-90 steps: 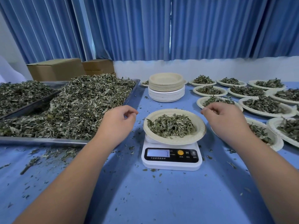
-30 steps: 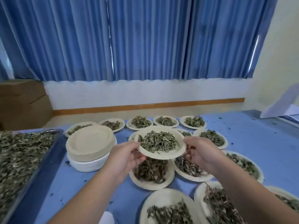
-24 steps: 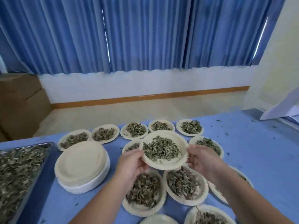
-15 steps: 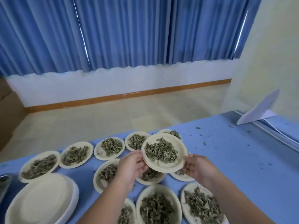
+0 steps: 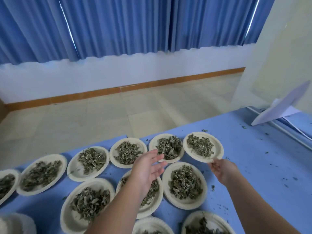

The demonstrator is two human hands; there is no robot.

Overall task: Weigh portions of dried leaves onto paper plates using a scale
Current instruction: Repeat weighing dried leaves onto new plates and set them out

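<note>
A paper plate of dried leaves (image 5: 203, 147) sits at the right end of the far row on the blue table (image 5: 253, 157). My right hand (image 5: 222, 168) pinches its near rim with the fingertips. My left hand (image 5: 147, 168) hovers open, fingers spread, above the filled plates to the left, holding nothing. Several other filled paper plates lie in rows, such as a far-row plate (image 5: 166, 147) and a nearer plate (image 5: 184, 184). The scale is out of view.
A stack of empty plates (image 5: 15, 223) shows at the bottom left corner. A folded white paper (image 5: 283, 105) lies at the table's right end. Loose leaf crumbs dot the blue cloth on the right. The table's far edge runs just beyond the far row.
The plate I carried in both hands has come down at the right end of the far row. My left hand has let go and opened; my right hand still holds the rim.
</note>
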